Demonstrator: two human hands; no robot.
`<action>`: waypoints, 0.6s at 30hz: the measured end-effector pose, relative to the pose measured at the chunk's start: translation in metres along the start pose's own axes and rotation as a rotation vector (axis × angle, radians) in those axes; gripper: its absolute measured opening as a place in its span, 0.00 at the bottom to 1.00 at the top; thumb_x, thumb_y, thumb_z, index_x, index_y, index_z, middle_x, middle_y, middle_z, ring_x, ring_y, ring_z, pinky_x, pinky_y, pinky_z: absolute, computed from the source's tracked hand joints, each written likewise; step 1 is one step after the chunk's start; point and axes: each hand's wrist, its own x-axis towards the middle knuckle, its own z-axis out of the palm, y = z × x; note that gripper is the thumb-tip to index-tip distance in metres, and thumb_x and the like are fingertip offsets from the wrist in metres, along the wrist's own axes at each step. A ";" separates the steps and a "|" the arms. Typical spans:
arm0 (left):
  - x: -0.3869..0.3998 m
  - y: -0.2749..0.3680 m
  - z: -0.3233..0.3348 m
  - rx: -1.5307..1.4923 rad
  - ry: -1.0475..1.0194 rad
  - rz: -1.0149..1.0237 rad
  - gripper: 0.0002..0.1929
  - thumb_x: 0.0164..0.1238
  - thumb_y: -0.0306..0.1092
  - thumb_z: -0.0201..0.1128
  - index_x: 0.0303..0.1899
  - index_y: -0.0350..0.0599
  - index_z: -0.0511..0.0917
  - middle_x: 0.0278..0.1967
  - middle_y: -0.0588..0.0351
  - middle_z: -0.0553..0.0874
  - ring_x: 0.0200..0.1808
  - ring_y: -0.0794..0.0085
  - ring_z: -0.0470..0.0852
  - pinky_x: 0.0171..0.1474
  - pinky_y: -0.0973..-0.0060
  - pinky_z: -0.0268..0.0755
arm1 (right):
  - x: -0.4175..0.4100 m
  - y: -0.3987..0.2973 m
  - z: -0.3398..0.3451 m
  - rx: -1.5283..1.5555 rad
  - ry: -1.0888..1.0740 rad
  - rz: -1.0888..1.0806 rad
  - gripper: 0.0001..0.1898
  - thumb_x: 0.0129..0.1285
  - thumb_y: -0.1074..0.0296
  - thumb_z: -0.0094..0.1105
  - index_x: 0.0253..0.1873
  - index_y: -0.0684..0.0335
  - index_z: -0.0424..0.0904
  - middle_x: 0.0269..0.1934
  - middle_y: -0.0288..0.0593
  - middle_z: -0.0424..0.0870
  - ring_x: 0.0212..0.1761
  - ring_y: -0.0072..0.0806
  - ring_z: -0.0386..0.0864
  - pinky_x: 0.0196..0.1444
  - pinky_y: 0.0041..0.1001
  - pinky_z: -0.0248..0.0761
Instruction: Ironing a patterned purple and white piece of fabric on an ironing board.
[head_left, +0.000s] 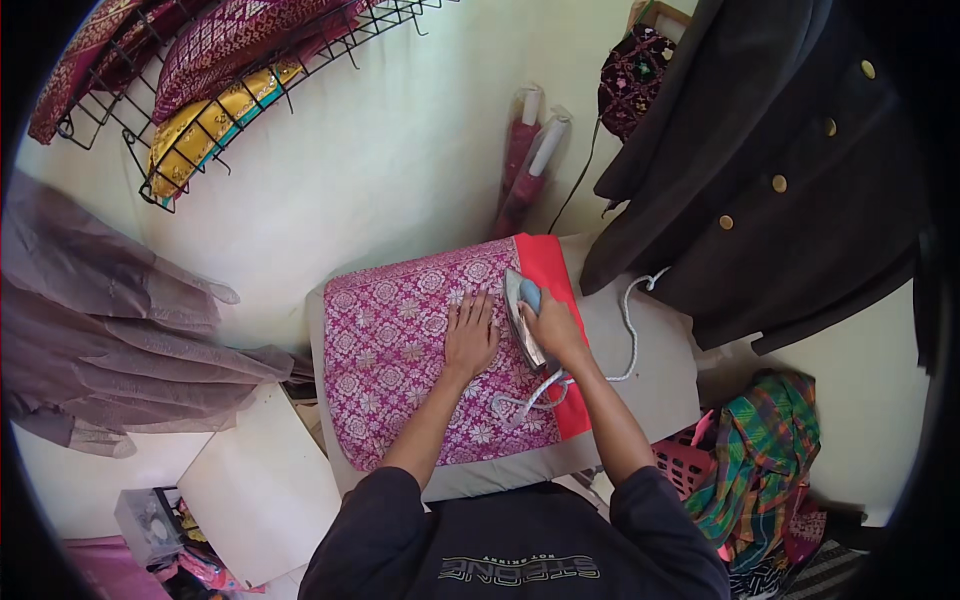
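A purple brocade cloth (390, 360) with a pale floral pattern lies spread over a padded, grey-covered ironing surface (645, 352). Along its right side runs a plain red band (546, 262). My right hand (555, 324) grips the blue handle of a clothes iron (517, 307), whose tip points away from me. The iron rests where the pattern meets the red band. Flat on the patterned part, just left of the iron, lies my left hand (472, 337) with its fingers slightly apart. A braided white cord (630, 337) trails from the iron's heel across the cloth and the grey cover.
A dark coat (750, 165) with gold buttons hangs at upper right. Sheer mauve fabric (135, 322) hangs at left, above a white board (262, 487). A black wire rack (285, 90) holds folded textiles. Checked cloth (765, 450) is heaped beside a pink basket (682, 465).
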 end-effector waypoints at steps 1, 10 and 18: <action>0.000 -0.001 0.000 -0.001 0.011 0.008 0.30 0.76 0.44 0.45 0.76 0.44 0.59 0.77 0.50 0.61 0.79 0.54 0.54 0.80 0.52 0.39 | -0.002 0.002 -0.001 0.031 0.020 0.023 0.26 0.70 0.49 0.57 0.54 0.73 0.74 0.43 0.72 0.83 0.47 0.67 0.81 0.50 0.55 0.74; 0.002 -0.003 -0.002 -0.018 -0.012 -0.013 0.31 0.76 0.45 0.45 0.77 0.45 0.58 0.77 0.50 0.61 0.80 0.53 0.52 0.80 0.51 0.37 | 0.005 0.059 -0.031 0.070 0.126 0.108 0.26 0.72 0.46 0.55 0.51 0.71 0.74 0.32 0.65 0.85 0.23 0.55 0.84 0.30 0.48 0.78; -0.043 -0.021 -0.011 0.059 0.002 -0.084 0.33 0.77 0.49 0.44 0.78 0.47 0.55 0.79 0.52 0.55 0.82 0.54 0.44 0.81 0.50 0.31 | -0.044 -0.007 -0.039 0.059 0.008 -0.015 0.27 0.71 0.50 0.58 0.59 0.72 0.72 0.40 0.71 0.84 0.44 0.65 0.82 0.49 0.54 0.75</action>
